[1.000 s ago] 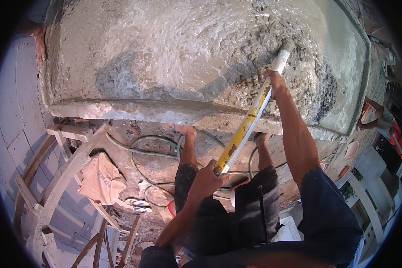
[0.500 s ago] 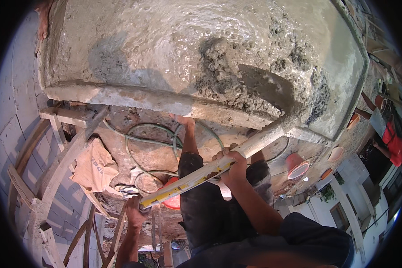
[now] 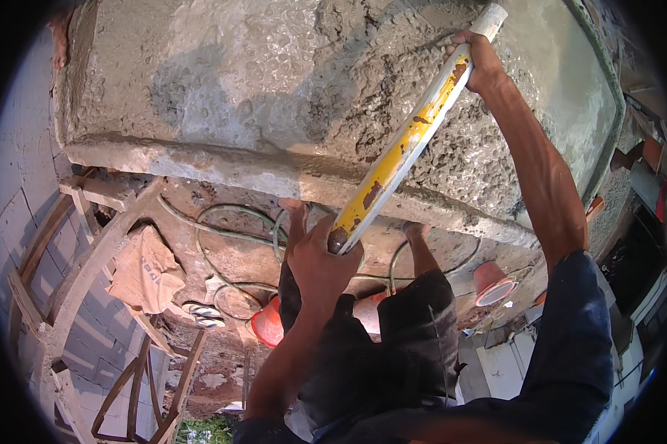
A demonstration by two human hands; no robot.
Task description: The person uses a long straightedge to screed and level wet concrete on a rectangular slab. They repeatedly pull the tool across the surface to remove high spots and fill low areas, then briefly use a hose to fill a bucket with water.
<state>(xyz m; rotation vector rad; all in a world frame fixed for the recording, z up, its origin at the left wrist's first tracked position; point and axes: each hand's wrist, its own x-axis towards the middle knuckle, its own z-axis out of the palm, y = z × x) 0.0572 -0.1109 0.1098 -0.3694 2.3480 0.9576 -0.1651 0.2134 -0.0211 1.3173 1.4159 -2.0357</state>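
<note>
The long handle of a hoe (image 3: 404, 152), white with worn yellow paint, slants across the view over wet grey mortar (image 3: 274, 89). My left hand (image 3: 322, 255) is closed round its near end, in front of the trough's edge. Farther up, my right hand (image 3: 478, 63) grips the handle above the mortar, with that arm stretched out. The hoe's blade does not show now. Below the handle the mortar is rough and lumpy; towards the left it looks smoother and wetter. A low raised rim (image 3: 222, 166) borders the trough on my side.
Coiled green hose (image 3: 233, 211) lies near my bare feet. A red bucket (image 3: 268, 324) stands by my legs, another bucket (image 3: 493, 285) to the right. Left are a sack (image 3: 148, 270), sandals (image 3: 202, 314) and wooden framing (image 3: 89, 270). Another person's foot (image 3: 59, 44) is at the far left.
The hoe has swung up and away, and its blade has left sight. My right hand has moved far forward; my left has come up and right with the handle's end.
</note>
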